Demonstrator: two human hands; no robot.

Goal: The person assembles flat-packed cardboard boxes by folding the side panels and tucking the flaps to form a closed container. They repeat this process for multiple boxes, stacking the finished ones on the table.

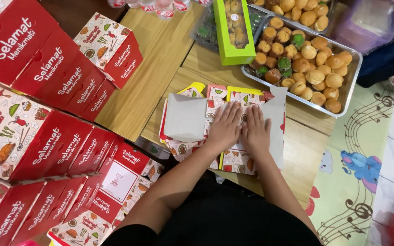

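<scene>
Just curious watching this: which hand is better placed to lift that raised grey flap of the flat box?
Probably the left hand: it lies beside the raised grey flap, while the right hand presses the flat box farther away.

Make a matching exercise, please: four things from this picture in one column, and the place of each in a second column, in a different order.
Things:
1. flat box blank
2. metal tray of small cakes
3. green box
4. stack of folded red boxes

Places:
A. far left of the picture
B. under the left hand and right hand
C. at the top, left of the tray
D. upper right, beyond the hands

Pairs: 1-B, 2-D, 3-C, 4-A
</scene>
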